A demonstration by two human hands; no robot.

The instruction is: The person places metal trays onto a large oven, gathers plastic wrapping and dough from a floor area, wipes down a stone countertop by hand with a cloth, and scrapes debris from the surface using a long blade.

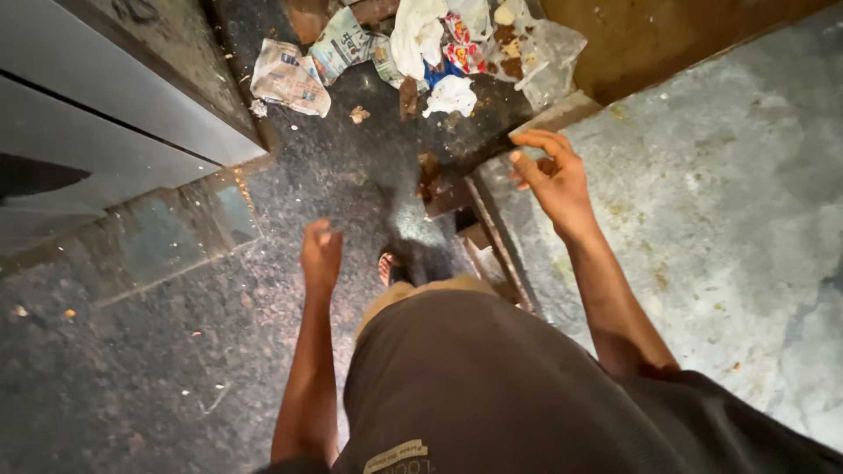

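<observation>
Standing over the floor (158, 369), your right hand (551, 175) hangs half-open, empty; your left hand (320, 254) looks loosely curled, empty; litter (413, 53) lies at twelve o'clock.

Dark speckled floor (176, 351) has a trash pile up top: crumpled newspaper (290, 79), white rags (420, 35), clear plastic bag (549, 53), plus brown scraps (428, 171).
</observation>
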